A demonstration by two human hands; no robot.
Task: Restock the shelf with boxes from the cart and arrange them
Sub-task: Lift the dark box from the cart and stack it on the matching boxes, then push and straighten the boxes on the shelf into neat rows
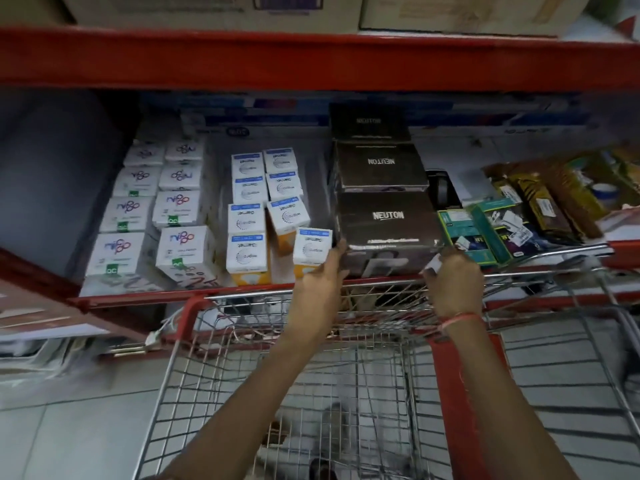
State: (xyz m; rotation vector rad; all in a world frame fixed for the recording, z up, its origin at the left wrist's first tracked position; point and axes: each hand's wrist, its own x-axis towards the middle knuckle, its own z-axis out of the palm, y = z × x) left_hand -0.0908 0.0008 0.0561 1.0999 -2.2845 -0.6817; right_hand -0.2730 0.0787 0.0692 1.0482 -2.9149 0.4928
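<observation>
A dark brown box marked NEUTON (388,230) rests at the front edge of the red shelf (145,299), in line with two more NEUTON boxes (381,164) behind it. My left hand (320,282) grips its left front corner. My right hand (453,282) holds its right front corner, a small white tag by the fingers. Both arms reach over the wire cart (311,393), which stands against the shelf; whether anything lies in its basket is unclear.
Small white and blue bulb boxes (270,209) stand left of the brown boxes, white boxes (156,209) further left. Green packets (481,233) and brown-gold packs (561,195) lie to the right. A red beam (311,60) carries cardboard cartons overhead. Floor is tiled.
</observation>
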